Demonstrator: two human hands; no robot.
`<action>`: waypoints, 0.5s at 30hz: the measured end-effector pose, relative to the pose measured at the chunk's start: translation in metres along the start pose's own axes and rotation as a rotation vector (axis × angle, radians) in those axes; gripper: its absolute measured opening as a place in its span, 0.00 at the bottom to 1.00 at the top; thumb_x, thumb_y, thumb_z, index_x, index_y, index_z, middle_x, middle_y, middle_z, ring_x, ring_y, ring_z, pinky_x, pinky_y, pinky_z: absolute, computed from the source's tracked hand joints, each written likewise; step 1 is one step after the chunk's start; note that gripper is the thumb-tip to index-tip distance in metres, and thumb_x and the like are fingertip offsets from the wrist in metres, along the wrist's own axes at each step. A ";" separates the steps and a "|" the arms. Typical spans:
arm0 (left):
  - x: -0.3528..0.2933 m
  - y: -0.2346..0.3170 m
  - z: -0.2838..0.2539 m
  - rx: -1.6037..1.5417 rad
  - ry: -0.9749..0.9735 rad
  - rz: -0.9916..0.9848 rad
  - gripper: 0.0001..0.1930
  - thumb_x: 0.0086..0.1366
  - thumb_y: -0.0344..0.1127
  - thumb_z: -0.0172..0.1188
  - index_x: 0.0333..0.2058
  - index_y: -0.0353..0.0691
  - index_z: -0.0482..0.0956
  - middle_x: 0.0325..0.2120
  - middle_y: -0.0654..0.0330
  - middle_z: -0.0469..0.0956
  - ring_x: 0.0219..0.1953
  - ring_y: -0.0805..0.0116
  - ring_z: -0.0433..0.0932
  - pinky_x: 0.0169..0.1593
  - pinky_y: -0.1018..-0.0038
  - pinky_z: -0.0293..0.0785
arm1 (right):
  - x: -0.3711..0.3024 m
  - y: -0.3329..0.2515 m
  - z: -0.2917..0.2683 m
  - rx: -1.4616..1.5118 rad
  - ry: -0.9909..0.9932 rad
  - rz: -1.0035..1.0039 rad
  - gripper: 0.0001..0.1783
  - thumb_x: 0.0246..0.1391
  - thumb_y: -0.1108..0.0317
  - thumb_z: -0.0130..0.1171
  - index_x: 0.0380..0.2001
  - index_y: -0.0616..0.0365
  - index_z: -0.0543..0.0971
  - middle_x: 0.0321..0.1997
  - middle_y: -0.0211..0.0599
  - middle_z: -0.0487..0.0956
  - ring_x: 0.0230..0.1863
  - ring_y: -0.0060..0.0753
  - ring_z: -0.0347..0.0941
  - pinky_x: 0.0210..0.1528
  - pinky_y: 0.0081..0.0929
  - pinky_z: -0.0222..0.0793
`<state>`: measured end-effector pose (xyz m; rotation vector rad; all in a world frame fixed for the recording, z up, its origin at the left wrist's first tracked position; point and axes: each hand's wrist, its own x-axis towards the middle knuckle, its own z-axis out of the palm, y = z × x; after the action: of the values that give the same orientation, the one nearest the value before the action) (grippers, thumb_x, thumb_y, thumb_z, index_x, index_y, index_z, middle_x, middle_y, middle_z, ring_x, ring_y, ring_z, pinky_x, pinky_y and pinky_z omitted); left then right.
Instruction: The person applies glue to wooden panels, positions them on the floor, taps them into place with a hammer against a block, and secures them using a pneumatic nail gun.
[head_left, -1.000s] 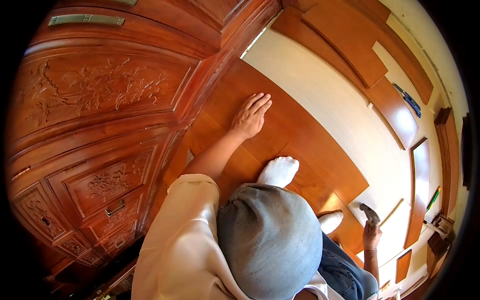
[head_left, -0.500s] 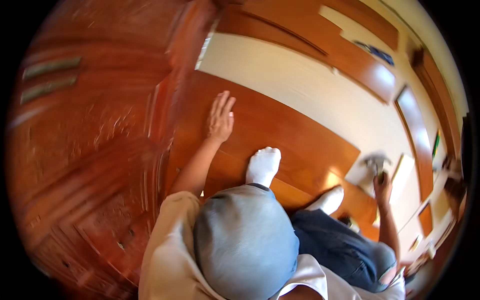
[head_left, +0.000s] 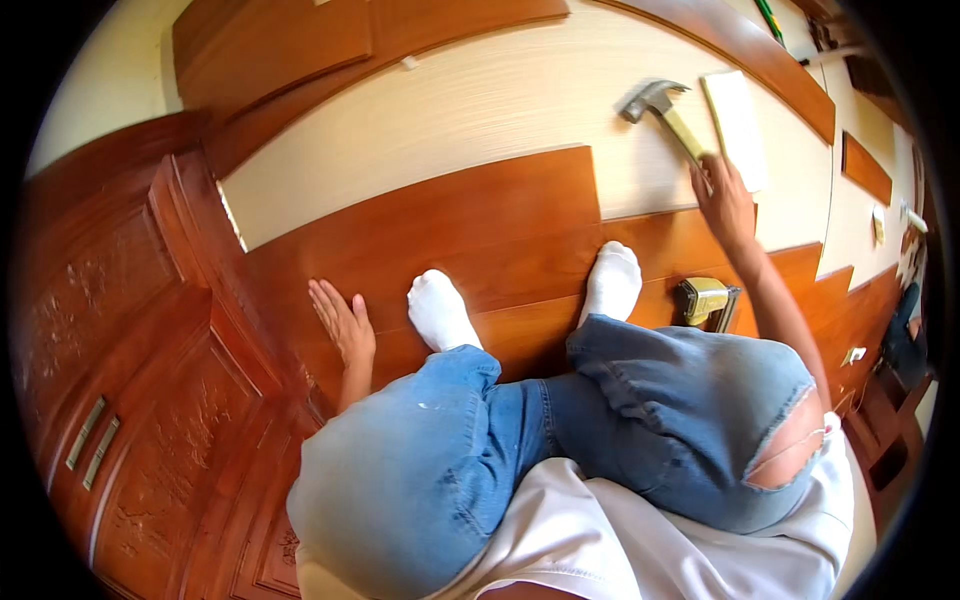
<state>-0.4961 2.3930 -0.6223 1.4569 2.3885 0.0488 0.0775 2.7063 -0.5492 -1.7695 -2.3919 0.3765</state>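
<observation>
In my right hand [head_left: 724,205] is a claw hammer [head_left: 682,130], gripped by its yellowish handle. Its grey head is above the pale underlay, apart from the planks. My left hand [head_left: 343,325] is stretched out, fingers together and palm down, over the reddish-brown wooden floor planks [head_left: 480,205] near the left end. A white flat block [head_left: 735,130] lies just beyond my right hand. Both my feet, in white socks, stand on the planks. A yellow and black nail gun [head_left: 704,300] rests beside my right knee.
A carved wooden door [head_left: 180,400] with two metal plates stands along the left. Pale underlay [head_left: 450,100] stretches beyond the laid planks. Loose planks [head_left: 290,50] lie on the far side, and a short plank piece [head_left: 866,168] is at the right. A person [head_left: 905,340] shows at the far right.
My view has swung leftward, so the door sits lower left and the hammer nearer the middle. The hammer stays in my right hand; my left hand remains stretched over the planks.
</observation>
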 end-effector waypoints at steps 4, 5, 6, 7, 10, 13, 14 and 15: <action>-0.007 0.010 -0.026 -0.016 -0.161 -0.086 0.38 0.80 0.50 0.45 0.77 0.36 0.42 0.79 0.47 0.34 0.81 0.47 0.35 0.80 0.57 0.36 | -0.134 0.006 -0.009 0.129 -0.039 0.302 0.08 0.66 0.67 0.62 0.40 0.59 0.77 0.36 0.47 0.79 0.35 0.55 0.77 0.37 0.44 0.74; -0.003 0.015 -0.032 -0.018 -0.199 -0.112 0.38 0.80 0.49 0.46 0.77 0.36 0.42 0.80 0.47 0.34 0.81 0.48 0.36 0.80 0.58 0.37 | -0.171 0.005 -0.013 0.143 -0.059 0.420 0.08 0.66 0.67 0.62 0.40 0.60 0.77 0.37 0.48 0.79 0.38 0.56 0.77 0.38 0.44 0.73; 0.001 0.015 -0.036 0.028 -0.230 -0.110 0.38 0.80 0.49 0.48 0.77 0.36 0.43 0.80 0.48 0.34 0.81 0.50 0.36 0.80 0.60 0.38 | -0.207 0.008 -0.011 0.138 -0.071 0.516 0.10 0.65 0.66 0.63 0.42 0.60 0.77 0.39 0.49 0.79 0.41 0.57 0.77 0.42 0.45 0.73; 0.002 0.017 -0.039 0.045 -0.273 -0.113 0.39 0.79 0.48 0.49 0.77 0.35 0.44 0.80 0.48 0.34 0.81 0.51 0.36 0.80 0.61 0.38 | -0.240 0.012 -0.008 0.134 -0.086 0.610 0.12 0.64 0.64 0.65 0.44 0.60 0.77 0.40 0.50 0.79 0.44 0.58 0.77 0.45 0.45 0.73; 0.011 0.018 -0.052 0.041 -0.380 -0.136 0.39 0.78 0.47 0.51 0.77 0.33 0.44 0.79 0.47 0.34 0.81 0.50 0.36 0.80 0.62 0.39 | -0.277 -0.008 0.000 -0.049 -0.040 0.585 0.25 0.61 0.58 0.69 0.54 0.61 0.76 0.39 0.47 0.81 0.42 0.53 0.79 0.46 0.40 0.76; 0.010 0.011 -0.068 0.071 -0.433 -0.079 0.39 0.79 0.46 0.51 0.76 0.33 0.45 0.79 0.46 0.34 0.81 0.51 0.36 0.80 0.62 0.39 | -0.283 -0.012 0.019 -0.050 -0.062 0.600 0.24 0.61 0.59 0.68 0.54 0.61 0.76 0.37 0.45 0.80 0.39 0.49 0.78 0.44 0.38 0.76; 0.012 0.030 -0.088 0.074 -0.455 -0.083 0.40 0.77 0.45 0.53 0.76 0.32 0.46 0.79 0.46 0.35 0.81 0.50 0.36 0.80 0.62 0.40 | -0.284 -0.012 0.025 -0.028 -0.081 0.612 0.24 0.62 0.59 0.68 0.54 0.61 0.76 0.37 0.44 0.80 0.39 0.47 0.78 0.43 0.38 0.76; 0.012 0.033 -0.092 0.077 -0.466 -0.080 0.40 0.77 0.45 0.53 0.76 0.32 0.46 0.79 0.46 0.35 0.81 0.51 0.36 0.80 0.62 0.40 | -0.283 -0.011 0.026 -0.015 -0.099 0.616 0.23 0.62 0.59 0.67 0.54 0.61 0.76 0.36 0.43 0.80 0.38 0.46 0.78 0.42 0.37 0.76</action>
<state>-0.5012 2.4325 -0.5325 1.2371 2.0773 -0.3653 0.1449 2.4298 -0.5615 -2.5205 -1.8478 0.5189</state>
